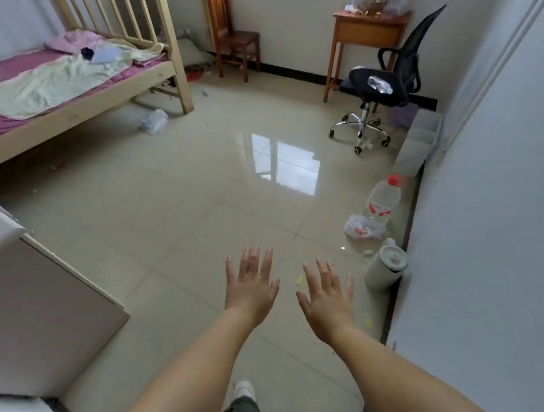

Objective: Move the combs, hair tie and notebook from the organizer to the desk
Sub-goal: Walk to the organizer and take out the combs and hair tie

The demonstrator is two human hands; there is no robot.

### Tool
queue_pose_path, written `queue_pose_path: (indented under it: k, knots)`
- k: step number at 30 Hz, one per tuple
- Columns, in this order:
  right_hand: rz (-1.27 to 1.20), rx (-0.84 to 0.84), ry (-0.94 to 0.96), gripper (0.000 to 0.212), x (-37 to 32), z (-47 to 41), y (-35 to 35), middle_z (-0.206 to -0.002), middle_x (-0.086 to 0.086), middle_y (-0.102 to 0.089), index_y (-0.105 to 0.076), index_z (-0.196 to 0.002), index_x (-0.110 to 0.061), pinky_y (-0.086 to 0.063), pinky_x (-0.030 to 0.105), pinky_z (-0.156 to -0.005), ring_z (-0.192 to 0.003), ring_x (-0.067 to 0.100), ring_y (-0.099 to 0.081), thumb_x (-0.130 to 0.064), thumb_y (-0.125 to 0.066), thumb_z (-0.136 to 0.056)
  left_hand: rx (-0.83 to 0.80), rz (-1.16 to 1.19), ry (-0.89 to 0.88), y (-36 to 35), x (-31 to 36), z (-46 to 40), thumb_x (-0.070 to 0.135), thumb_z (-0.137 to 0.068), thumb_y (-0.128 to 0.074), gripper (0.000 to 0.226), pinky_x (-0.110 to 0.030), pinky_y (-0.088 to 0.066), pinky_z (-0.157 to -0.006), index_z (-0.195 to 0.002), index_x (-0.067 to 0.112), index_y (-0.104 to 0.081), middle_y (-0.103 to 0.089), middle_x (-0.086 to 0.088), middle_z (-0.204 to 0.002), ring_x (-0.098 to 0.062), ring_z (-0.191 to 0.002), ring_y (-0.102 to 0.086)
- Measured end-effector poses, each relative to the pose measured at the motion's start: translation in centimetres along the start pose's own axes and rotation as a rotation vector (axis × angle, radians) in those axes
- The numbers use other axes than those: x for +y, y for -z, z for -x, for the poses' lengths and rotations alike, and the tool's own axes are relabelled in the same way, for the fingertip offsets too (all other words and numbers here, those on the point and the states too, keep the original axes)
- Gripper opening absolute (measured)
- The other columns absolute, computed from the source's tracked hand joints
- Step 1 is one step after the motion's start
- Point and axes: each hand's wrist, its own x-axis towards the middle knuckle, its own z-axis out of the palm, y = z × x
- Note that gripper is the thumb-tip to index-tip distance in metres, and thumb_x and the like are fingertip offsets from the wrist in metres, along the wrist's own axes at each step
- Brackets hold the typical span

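Plainly, neither hand carries anything. Left hand (253, 283) and right hand (329, 301) are held out side by side over bare floor tiles (175, 211), backs up, fingers spread apart and empty.

Task items: no combs, hair tie or notebook visible. No organizer that I can identify for certain. A pale compartmented unit (419, 142) sits on the floor against the right wall, far right; whether that is the organizer I cannot tell, and its contents are hidden.

Possible desk: a small wooden table (369, 29) at the far right, office chair (387, 81) in front of it. A white cabinet (40, 299) stands near left.

Key relation, as a judgement: if the compartmented unit is the target, it lies far and to the right of the fingers, so the right hand is nearer. Long axes of the items cannot be read. Some walking looks necessary before any reach.
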Motion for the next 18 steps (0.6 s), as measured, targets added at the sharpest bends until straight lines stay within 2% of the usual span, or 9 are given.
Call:
queue_pose_path:
  k: [6,18]
  knots:
    - [0.026,-0.044,-0.058,0.061,-0.6,-6.9,-1.9,-0.159,0.0,0.013,0.011,-0.144,-0.033,0.011,0.057,-0.112,-0.145,0.021,0.015,-0.052,-0.015,-0.093,-0.04,0.001,-0.012,-1.8,-2.6,-5.8,0.048,-0.094,-0.017,0.064,-0.054,0.005,-0.115,-0.143,0.024,0.016,0.001,-0.007,-0.158,-0.023,-0.146,0.004]
    - [-0.044,-0.062,-0.2,0.058,-3.9,-33.0,4.3,-0.159,-0.002,0.006,0.003,-0.146,-0.033,0.001,0.058,-0.114,-0.145,0.019,0.01,-0.049,-0.017,-0.094,-0.101,0.057,-0.023,4.1,-11.1,-32.1,0.045,-0.095,-0.018,0.06,-0.054,0.006,-0.114,-0.145,0.025,0.01,-0.001,-0.006,-0.158,-0.023,-0.145,0.003]
